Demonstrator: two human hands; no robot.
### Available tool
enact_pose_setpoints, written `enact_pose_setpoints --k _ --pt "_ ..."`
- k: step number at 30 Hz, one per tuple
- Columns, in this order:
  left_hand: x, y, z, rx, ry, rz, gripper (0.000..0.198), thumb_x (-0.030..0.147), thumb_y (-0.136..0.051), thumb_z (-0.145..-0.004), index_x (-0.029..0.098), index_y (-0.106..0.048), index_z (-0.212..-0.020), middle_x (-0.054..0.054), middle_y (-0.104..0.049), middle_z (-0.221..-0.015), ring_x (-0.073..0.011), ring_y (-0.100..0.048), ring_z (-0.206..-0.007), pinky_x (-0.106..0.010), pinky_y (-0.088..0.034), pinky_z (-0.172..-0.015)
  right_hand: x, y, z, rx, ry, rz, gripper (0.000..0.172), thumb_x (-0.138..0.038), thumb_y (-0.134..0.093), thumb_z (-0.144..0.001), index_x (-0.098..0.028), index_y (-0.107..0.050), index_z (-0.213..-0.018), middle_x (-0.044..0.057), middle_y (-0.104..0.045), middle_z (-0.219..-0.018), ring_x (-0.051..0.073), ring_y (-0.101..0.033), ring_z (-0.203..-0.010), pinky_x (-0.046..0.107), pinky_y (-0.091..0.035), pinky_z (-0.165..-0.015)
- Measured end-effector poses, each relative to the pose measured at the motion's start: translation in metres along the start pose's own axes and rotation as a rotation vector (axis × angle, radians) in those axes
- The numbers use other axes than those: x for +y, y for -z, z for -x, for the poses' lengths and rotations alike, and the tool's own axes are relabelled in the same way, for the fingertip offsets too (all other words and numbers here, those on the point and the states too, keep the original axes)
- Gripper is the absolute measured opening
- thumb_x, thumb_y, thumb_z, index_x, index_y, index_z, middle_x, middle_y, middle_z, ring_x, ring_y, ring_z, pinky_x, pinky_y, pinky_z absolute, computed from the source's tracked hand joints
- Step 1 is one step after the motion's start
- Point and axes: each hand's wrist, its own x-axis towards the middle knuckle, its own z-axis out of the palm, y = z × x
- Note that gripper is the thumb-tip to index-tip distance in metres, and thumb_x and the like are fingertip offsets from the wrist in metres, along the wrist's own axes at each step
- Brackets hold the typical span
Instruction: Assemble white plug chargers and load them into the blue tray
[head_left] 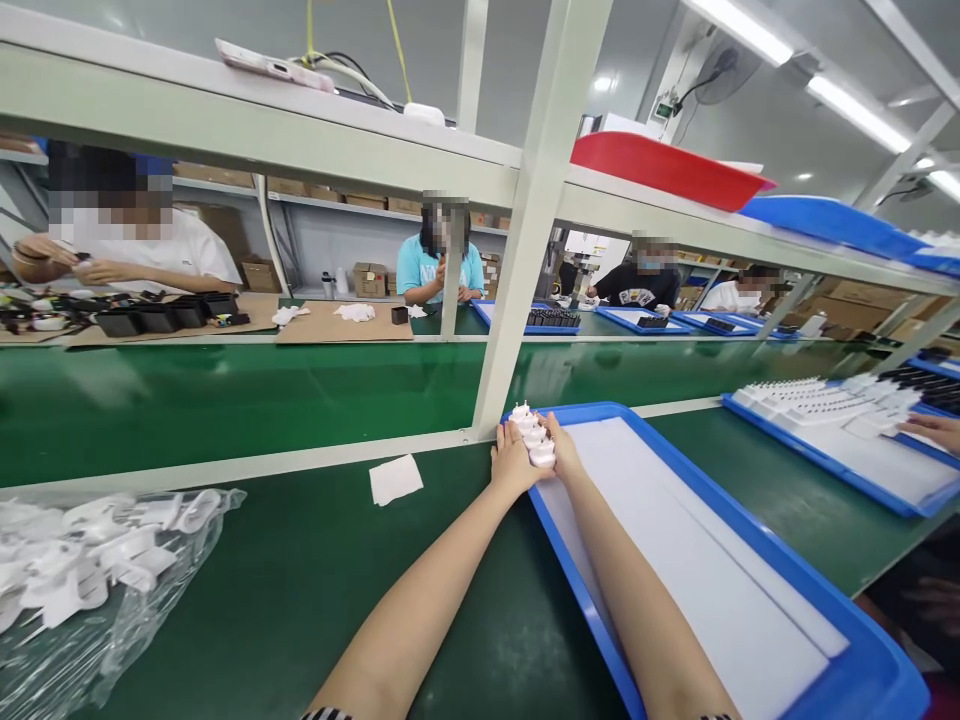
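Plugs (537,452) — perhaps four — sit between left hand (511,464) and right hand (564,452), fingers (507,434) closed on them, at the blue tray (870,668).

the left hand (512,462) and the right hand (564,455) cover the sides of the small white plastic plug pieces (533,438), hiding their exact number. the bottom edge crops the long blue plastic tray (712,494) and the striped black-and-white cuffs (327,714). the left edge cuts the clear plastic bag (160,612); the right edge, a co-worker's hand (934,430).
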Motion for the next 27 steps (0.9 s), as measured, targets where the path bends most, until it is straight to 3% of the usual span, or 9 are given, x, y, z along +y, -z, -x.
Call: enact_pose_setpoints --k 4,7,16,20,23,25,27 --pt "-0.009 0.006 0.007 -0.018 -0.085 0.027 0.103 0.049 -0.059 -0.047 0.008 -0.002 -0.124 -0.012 -0.003 -0.131 -0.0236 0.006 -0.119 -0.037 -0.008 -0.097 -0.003 0.005 0.001 0.047 -0.017 0.054 0.049 -0.049 -0.033 -0.072 -0.012 -0.053 -0.095 0.01 -0.055 -0.101 0.018 -0.051 -0.092 0.028 -0.04 -0.078" --pt "-0.023 0.02 0.026 -0.09 -0.12 -0.021 0.101 0.052 -0.056 -0.05 0.004 -0.005 -0.123 -0.016 -0.003 -0.13 -0.0253 0.003 -0.118 -0.035 -0.007 -0.097 -0.008 0.01 0.005 0.073 -0.046 0.101 0.048 -0.049 -0.032 -0.073 -0.011 -0.055 -0.092 0.011 -0.057 -0.098 0.019 -0.052 -0.09 0.029 -0.042 -0.075" --pt "-0.093 0.099 0.135 -0.133 0.015 -0.306 0.084 0.053 -0.044 -0.061 0.005 -0.016 -0.123 -0.015 -0.004 -0.13 -0.0244 0.0 -0.118 -0.034 -0.01 -0.096 -0.025 0.01 0.033 0.22 -0.078 0.215 0.04 -0.039 -0.03 -0.075 -0.011 -0.058 -0.082 0.014 -0.058 -0.094 0.019 -0.055 -0.085 0.029 -0.043 -0.069" --pt "-0.125 0.125 0.168 -0.093 0.115 -0.375 0.078 0.051 -0.044 -0.062 0.006 -0.022 -0.121 -0.015 -0.009 -0.129 -0.0251 -0.003 -0.118 -0.035 -0.013 -0.095 -0.04 0.008 0.046 0.367 0.021 0.283 0.04 -0.042 -0.03 -0.073 -0.013 -0.056 -0.078 0.011 -0.059 -0.087 0.018 -0.055 -0.08 0.028 -0.043 -0.065" --pt "-0.142 0.136 0.18 -0.062 0.168 -0.407 0.075 0.05 -0.045 -0.062 0.006 -0.027 -0.12 -0.016 -0.012 -0.129 -0.0259 -0.005 -0.118 -0.035 -0.016 -0.095 -0.059 0.003 0.056 0.518 0.173 0.354 0.047 -0.044 -0.019 -0.075 -0.012 -0.05 -0.089 0.011 -0.054 -0.098 0.018 -0.049 -0.09 0.029 -0.04 -0.071" --pt "-0.149 0.138 0.183 -0.017 0.175 -0.429 0.072 0.048 -0.046 -0.063 0.006 -0.028 -0.119 -0.016 -0.015 -0.128 -0.026 -0.008 -0.118 -0.034 -0.017 -0.094 -0.071 -0.01 0.064 0.563 0.275 0.419 0.05 -0.04 -0.01 -0.076 -0.01 -0.043 -0.099 0.013 -0.048 -0.105 0.017 -0.044 -0.097 0.03 -0.036 -0.078" --pt "-0.153 0.138 0.185 0.043 0.153 -0.465 0.066 0.047 -0.042 -0.067 0.006 -0.032 -0.117 -0.016 -0.02 -0.127 -0.0255 -0.011 -0.118 -0.034 -0.018 -0.094 -0.076 -0.035 0.074 0.506 0.35 0.502 0.051 -0.037 -0.006 -0.077 -0.009 -0.04 -0.103 0.013 -0.046 -0.106 0.016 -0.043 -0.098 0.03 -0.034 -0.081"
